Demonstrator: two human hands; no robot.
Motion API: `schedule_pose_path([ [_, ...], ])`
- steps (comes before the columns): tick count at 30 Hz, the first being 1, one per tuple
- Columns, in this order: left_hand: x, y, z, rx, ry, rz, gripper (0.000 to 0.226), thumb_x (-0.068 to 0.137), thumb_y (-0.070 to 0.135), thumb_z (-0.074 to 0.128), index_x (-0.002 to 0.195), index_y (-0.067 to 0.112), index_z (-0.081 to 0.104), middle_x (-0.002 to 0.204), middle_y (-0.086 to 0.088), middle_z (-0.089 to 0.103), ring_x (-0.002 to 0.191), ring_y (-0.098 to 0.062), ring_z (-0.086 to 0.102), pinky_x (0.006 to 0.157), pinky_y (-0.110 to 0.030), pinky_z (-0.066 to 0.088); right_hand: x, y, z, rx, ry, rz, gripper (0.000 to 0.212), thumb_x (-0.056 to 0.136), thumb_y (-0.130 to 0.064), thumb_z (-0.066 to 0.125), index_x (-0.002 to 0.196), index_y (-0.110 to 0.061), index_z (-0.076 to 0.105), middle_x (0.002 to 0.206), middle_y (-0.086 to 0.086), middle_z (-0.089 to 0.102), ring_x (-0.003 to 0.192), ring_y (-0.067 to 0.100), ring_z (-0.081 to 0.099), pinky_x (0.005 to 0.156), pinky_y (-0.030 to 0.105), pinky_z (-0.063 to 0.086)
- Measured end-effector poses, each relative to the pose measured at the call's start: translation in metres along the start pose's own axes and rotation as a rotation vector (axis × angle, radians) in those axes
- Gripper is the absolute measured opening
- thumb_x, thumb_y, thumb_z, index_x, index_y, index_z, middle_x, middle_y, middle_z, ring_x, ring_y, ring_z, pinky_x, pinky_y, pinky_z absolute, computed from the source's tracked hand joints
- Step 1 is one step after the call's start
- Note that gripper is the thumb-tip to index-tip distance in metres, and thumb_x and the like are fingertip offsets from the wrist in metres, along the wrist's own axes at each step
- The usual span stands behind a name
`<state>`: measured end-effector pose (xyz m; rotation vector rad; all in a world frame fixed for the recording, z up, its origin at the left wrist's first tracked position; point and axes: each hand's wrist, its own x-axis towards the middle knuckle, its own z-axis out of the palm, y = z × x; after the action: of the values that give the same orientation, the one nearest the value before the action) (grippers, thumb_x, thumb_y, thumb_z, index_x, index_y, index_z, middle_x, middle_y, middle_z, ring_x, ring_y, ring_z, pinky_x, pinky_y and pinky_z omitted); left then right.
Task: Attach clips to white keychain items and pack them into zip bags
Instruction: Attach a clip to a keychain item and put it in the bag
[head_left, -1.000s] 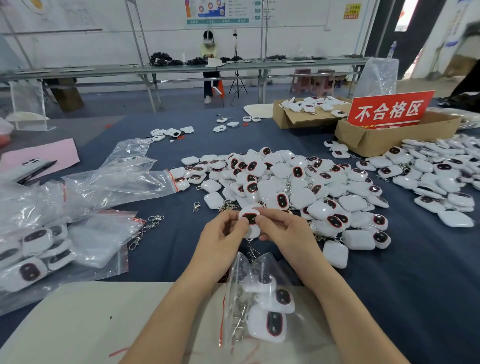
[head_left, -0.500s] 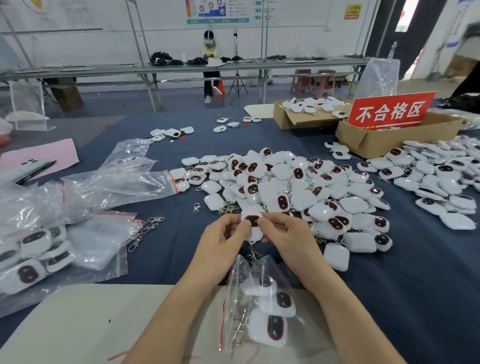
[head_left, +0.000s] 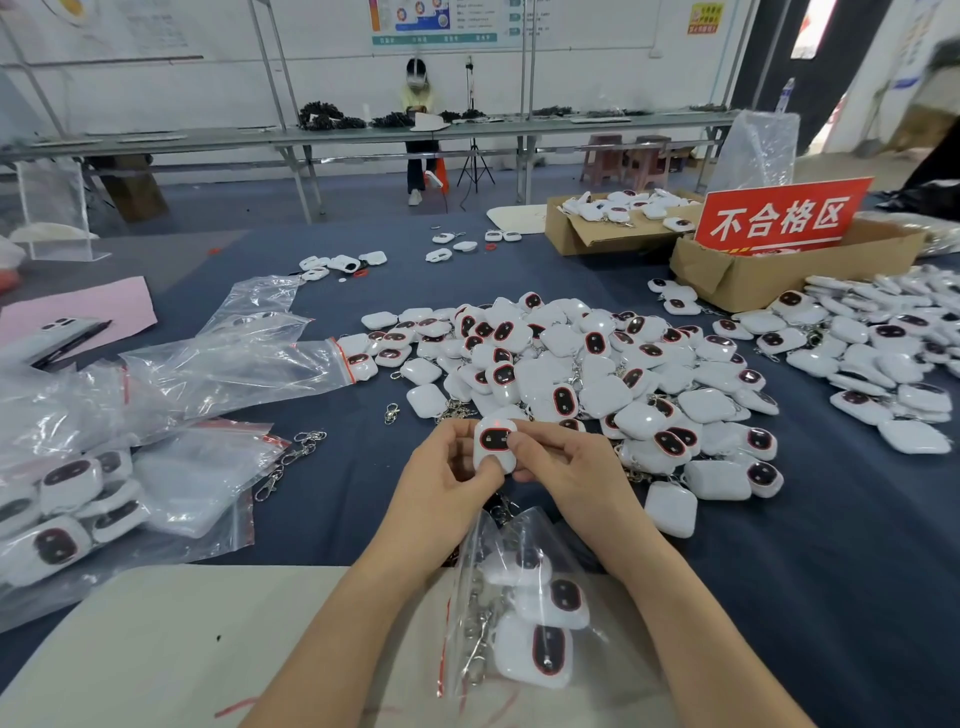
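Both hands meet above the near middle of the dark blue cloth-covered table (head_left: 831, 571), pinching one small white rounded plastic keychain item with a dark red-rimmed oval face (head_left: 496, 444). It is held upright, face toward the camera. The left grip (head_left: 447, 478) is clamped on its left side and lower edge with curled fingers and thumb. The right grip (head_left: 576, 467) is clamped on its right side, with the thumb laid over the face's edge. Just under the wrists, a clear plastic zip bag with a red seal strip (head_left: 470, 551) lies on a cream-white board (head_left: 182, 639) at the table's near edge, with several white items and metal clips inside it. A broad heap of loose white keychain items (head_left: 597, 374) fills the table's middle just beyond the hands, and a second heap (head_left: 883, 364) lies toward the right edge. Empty clear zip bags (head_left: 234, 358) and filled ones (head_left: 78, 499) lie along the left edge, with loose silver metal clips (head_left: 291, 462) beside them. A brown cardboard box (head_left: 753, 275) with a red sign (head_left: 779, 218) stands at the far right.
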<state>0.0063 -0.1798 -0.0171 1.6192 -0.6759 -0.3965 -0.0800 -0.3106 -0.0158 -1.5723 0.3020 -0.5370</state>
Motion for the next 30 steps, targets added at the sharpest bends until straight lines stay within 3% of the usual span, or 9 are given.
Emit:
schedule_pose_path([
  [5, 0.0004, 0.0005, 0.0002, 0.002, 0.009, 0.012, 0.020, 0.093, 0.016, 0.070, 0.107, 0.030, 0.066, 0.093, 0.016, 0.074, 0.083, 0.001, 0.068, 0.071, -0.009, 0.050, 0.0006, 0.0009, 0.0000, -0.012, -0.001, 0.001, 0.021, 0.098, -0.015, 0.063, 0.107, -0.030, 0.073, 0.096, -0.007, 0.078, 0.085, 0.005, 0.072, 0.074, 0.013, 0.055],
  [8, -0.0007, 0.0034, 0.0010, -0.026, 0.003, 0.049, 0.020, 0.097, 0.016, 0.065, 0.109, 0.031, 0.068, 0.096, 0.014, 0.076, 0.088, -0.001, 0.070, 0.076, -0.013, 0.053, 0.0026, 0.0036, 0.0002, 0.059, 0.056, 0.043, 0.022, 0.099, -0.012, 0.061, 0.118, -0.018, 0.070, 0.103, 0.004, 0.076, 0.093, 0.013, 0.074, 0.076, 0.020, 0.058],
  [11, -0.0027, 0.0070, 0.0034, -0.012, -0.032, 0.097, 0.023, 0.104, 0.019, 0.056, 0.113, 0.034, 0.070, 0.102, 0.016, 0.075, 0.092, -0.002, 0.070, 0.080, -0.013, 0.052, 0.0025, 0.0049, -0.0007, 0.091, 0.125, 0.067, 0.016, 0.100, -0.010, 0.058, 0.112, -0.014, 0.067, 0.101, 0.011, 0.074, 0.089, 0.017, 0.075, 0.072, 0.022, 0.059],
  [16, -0.0019, 0.0034, 0.0054, 0.022, 0.038, 0.079, 0.024, 0.100, 0.024, 0.062, 0.117, 0.041, 0.062, 0.103, 0.010, 0.068, 0.092, -0.013, 0.065, 0.077, -0.017, 0.053, -0.0006, 0.0014, -0.0016, 0.185, -0.092, 0.094, 0.030, 0.101, -0.003, 0.053, 0.122, -0.017, 0.068, 0.105, 0.005, 0.077, 0.101, 0.018, 0.073, 0.080, 0.022, 0.058],
  [20, 0.0010, 0.0033, 0.0022, 0.064, 0.064, 0.046, 0.034, 0.103, 0.025, 0.057, 0.136, 0.033, 0.057, 0.117, 0.004, 0.065, 0.103, -0.013, 0.064, 0.090, -0.022, 0.053, -0.0024, 0.0013, -0.0026, 0.219, -0.217, 0.139, 0.047, 0.097, -0.014, 0.064, 0.140, -0.029, 0.053, 0.113, 0.006, 0.075, 0.111, 0.020, 0.070, 0.097, 0.027, 0.054],
  [22, 0.0002, 0.0027, 0.0011, 0.084, 0.020, 0.054, 0.039, 0.103, 0.026, 0.057, 0.141, 0.033, 0.054, 0.126, 0.005, 0.063, 0.110, -0.007, 0.062, 0.096, -0.022, 0.051, -0.0023, 0.0037, -0.0031, 0.165, -0.184, 0.112, 0.048, 0.098, -0.013, 0.063, 0.141, -0.031, 0.052, 0.107, 0.002, 0.077, 0.105, 0.017, 0.072, 0.095, 0.027, 0.055],
  [24, -0.0017, 0.0009, 0.0011, 0.070, -0.025, 0.066, 0.043, 0.102, 0.026, 0.059, 0.143, 0.035, 0.051, 0.128, 0.007, 0.062, 0.114, -0.006, 0.061, 0.098, -0.022, 0.050, -0.0034, 0.0043, -0.0037, 0.140, -0.149, 0.092, 0.046, 0.098, -0.012, 0.062, 0.135, -0.039, 0.057, 0.082, -0.006, 0.074, 0.079, 0.009, 0.069, 0.081, 0.020, 0.055],
  [26, -0.0024, 0.0005, 0.0015, 0.083, -0.028, 0.080, 0.041, 0.101, 0.027, 0.059, 0.140, 0.041, 0.052, 0.125, 0.006, 0.063, 0.113, -0.008, 0.062, 0.096, -0.021, 0.050, -0.0045, 0.0037, -0.0041, 0.126, -0.147, 0.086, 0.045, 0.098, -0.014, 0.062, 0.132, -0.042, 0.059, 0.069, -0.005, 0.066, 0.066, 0.009, 0.058, 0.071, 0.019, 0.052],
  [30, -0.0017, 0.0022, 0.0050, 0.188, 0.031, 0.140, 0.036, 0.102, 0.026, 0.059, 0.114, 0.059, 0.054, 0.110, 0.012, 0.067, 0.100, 0.000, 0.063, 0.086, -0.016, 0.049, -0.0046, 0.0020, -0.0025, 0.146, -0.110, 0.091, 0.039, 0.098, -0.011, 0.063, 0.128, -0.036, 0.061, 0.090, 0.008, 0.078, 0.084, 0.020, 0.074, 0.085, 0.025, 0.059],
])
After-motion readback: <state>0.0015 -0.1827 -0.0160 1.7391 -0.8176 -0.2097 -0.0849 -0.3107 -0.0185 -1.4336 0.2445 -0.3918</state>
